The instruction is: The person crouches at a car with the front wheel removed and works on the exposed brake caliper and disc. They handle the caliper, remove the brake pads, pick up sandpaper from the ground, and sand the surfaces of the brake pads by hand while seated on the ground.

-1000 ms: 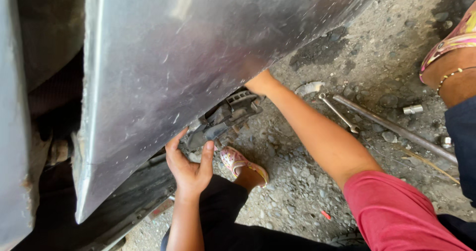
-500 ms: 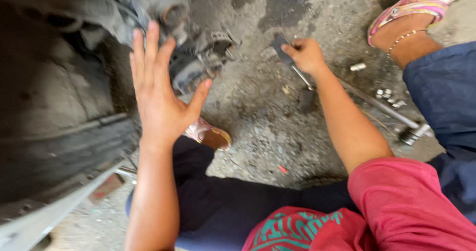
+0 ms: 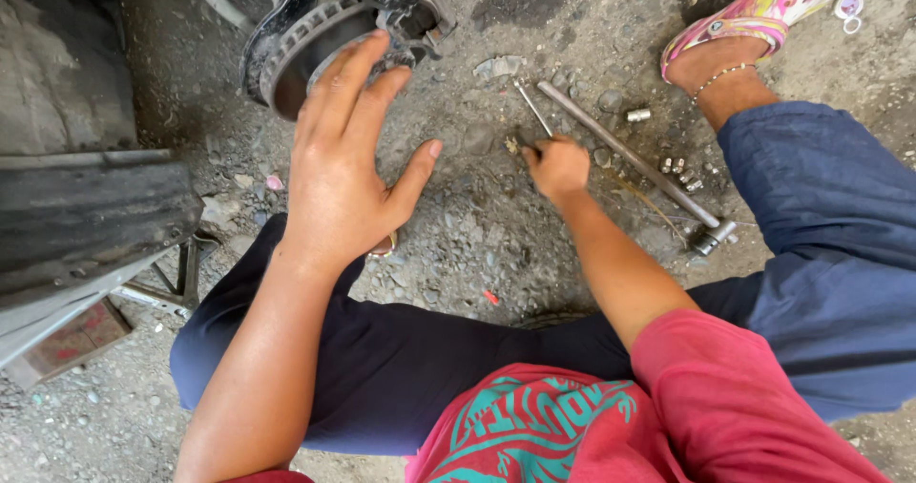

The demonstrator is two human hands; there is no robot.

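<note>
A car body (image 3: 86,206) raised on a jack (image 3: 167,287) fills the left edge, its bare brake disc (image 3: 286,44) exposed above gravel ground (image 3: 477,235). The seated person's left hand (image 3: 348,173) hovers, fingers spread and empty, just before the disc, lower than half a second ago, when it stood raised beside the hub. The right hand (image 3: 556,166) has come down from the thin wrench (image 3: 534,108) it was gripping and now closes over a small piece on the ground; what it pinches cannot be made out. A long steel bar (image 3: 630,154) lies just beside it, with loose sockets (image 3: 679,170) scattered near a neighbour's sandalled foot (image 3: 754,25).
</note>
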